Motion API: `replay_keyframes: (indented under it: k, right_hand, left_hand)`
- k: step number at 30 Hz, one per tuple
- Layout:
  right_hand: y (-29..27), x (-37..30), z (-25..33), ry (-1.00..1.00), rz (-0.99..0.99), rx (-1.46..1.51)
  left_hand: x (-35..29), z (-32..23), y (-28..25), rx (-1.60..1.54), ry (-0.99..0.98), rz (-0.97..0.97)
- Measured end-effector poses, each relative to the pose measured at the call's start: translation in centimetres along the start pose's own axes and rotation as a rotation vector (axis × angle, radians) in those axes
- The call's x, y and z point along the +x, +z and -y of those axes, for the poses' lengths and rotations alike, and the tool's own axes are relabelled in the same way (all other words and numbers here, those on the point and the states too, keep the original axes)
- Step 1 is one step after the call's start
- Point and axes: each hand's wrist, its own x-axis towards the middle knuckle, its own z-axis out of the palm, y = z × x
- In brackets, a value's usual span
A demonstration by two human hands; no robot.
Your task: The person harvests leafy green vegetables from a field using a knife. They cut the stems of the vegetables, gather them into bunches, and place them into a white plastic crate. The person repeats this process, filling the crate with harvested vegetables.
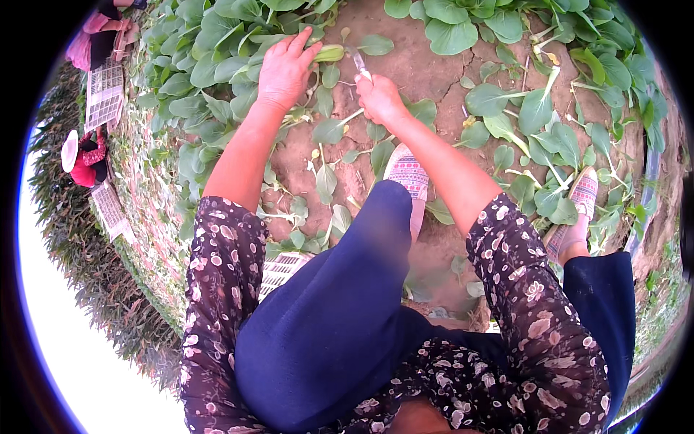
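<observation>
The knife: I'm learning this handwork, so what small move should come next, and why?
Probably ease the knife against the pale base of the bok choy: the left hand lies over that plant, seemingly steadying it, and the right hand grips the knife with its blade close by.

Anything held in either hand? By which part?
Right hand: a small knife, by its handle. Left hand: over the stalks of a leafy green, next to its pale base; whether it grips cannot be told.
</observation>
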Motion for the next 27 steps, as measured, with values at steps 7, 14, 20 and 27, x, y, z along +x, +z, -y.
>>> replay_keyframes:
  k: [7,14,20,27]
  right_hand:
    - [0.8,0.0,0.5,-0.201,-0.115,-0.429]
    - [-0.3,-0.5,1.5,-0.051,0.044,-0.417]
    - [-1.6,-1.1,2.8,0.036,0.059,-0.386]
    - [-6.0,-6.1,1.6,-0.23,-0.148,-0.139]
  left_hand:
    - [0.4,-1.1,0.3,-0.032,-0.087,-0.035]
    - [0.8,-1.6,-0.6,-0.022,-0.112,0.055]
    - [2.4,-1.8,-1.1,-0.111,-0.184,0.037]
    - [1.7,-2.6,-5.0,-0.77,-0.452,-0.02]
